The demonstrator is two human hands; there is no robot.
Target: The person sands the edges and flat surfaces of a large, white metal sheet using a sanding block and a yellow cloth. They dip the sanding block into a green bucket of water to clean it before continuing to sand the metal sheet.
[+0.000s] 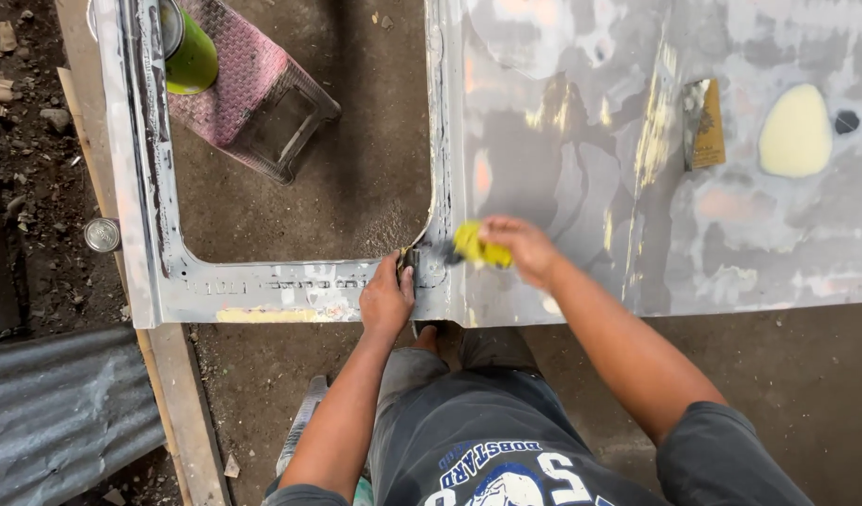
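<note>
Car door panel [581, 178], bare sanded metal with patches of old paint and filler, lies flat over a dirt floor [356, 169], window opening toward the left of the view. The person stands at its near edge, at the lower corner of the window frame [262, 281]. Left hand [386, 302] presses down on that corner, fingers curled over the frame edge beside a small dark piece, too small to identify. Right hand [520, 248] is clenched around a yellow-handled tool [478, 246], blurred, its tip aimed at the same corner; whether it is a scraper, brush or screwdriver cannot be told. Judged step: working the seam at the frame corner, left hand bracing while the right drives the tool. The next move seems to call for steady pressure from the bracing hand and short, controlled strokes so the tip stays in the seam and clear of the left fingers close by. On the panel further off: a pale yellow filler patch [794, 131] and a folded sheet of sandpaper [704, 124]. Past the frame, a green spray can [187, 52] lies near a pink plastic stool [262, 94]; a small tin [102, 234] sits by a wooden plank [173, 394].
</note>
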